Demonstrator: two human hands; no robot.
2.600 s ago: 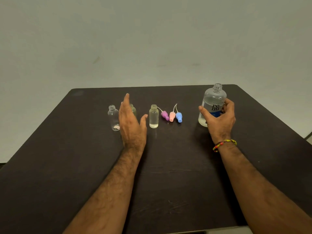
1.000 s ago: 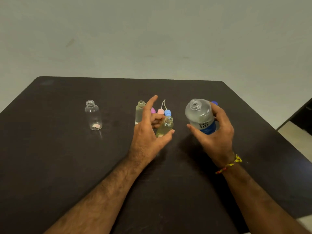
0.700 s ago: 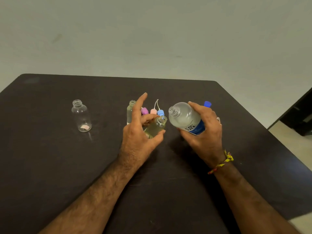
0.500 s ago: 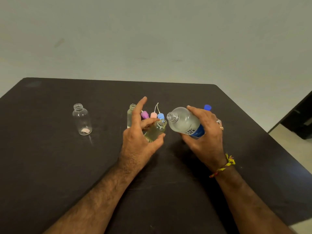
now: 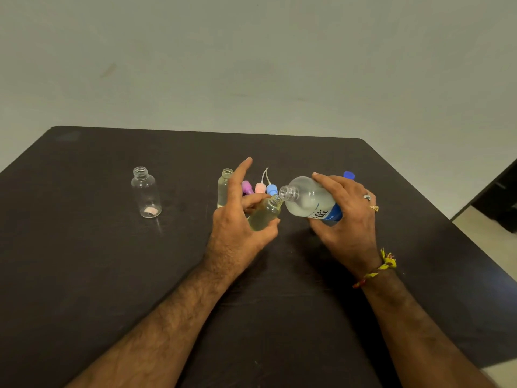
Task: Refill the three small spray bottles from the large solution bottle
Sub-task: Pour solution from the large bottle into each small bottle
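A: What are the hands doing?

B: The left hand [image 5: 237, 228] grips a small bottle [image 5: 264, 213] of yellowish liquid, tilted, forefinger sticking up. The right hand [image 5: 345, 217] is wrapped round the large bottle [image 5: 310, 201], tipped nearly flat.

A: That's new?

B: Yes. A couple of seconds ago the large bottle stood upright on the surface [image 5: 84, 275] and the left hand hovered open by the small ones. Since then both bottles have been lifted and leaned together; now the two mouths are touching or just beside each other.

A: So the pour has begun?

B: It looks about to, though I can't make out a stream.

A: And further out?

B: Behind the left hand a second small bottle [image 5: 224, 189] stands upright with clear liquid in it. Well to the left a third [image 5: 146, 193] looks empty. Three spray tops, purple [image 5: 246, 187], pink [image 5: 260, 188] and blue [image 5: 271, 189], lie behind the hands, and a blue cap [image 5: 349, 175] peeks past the right hand.
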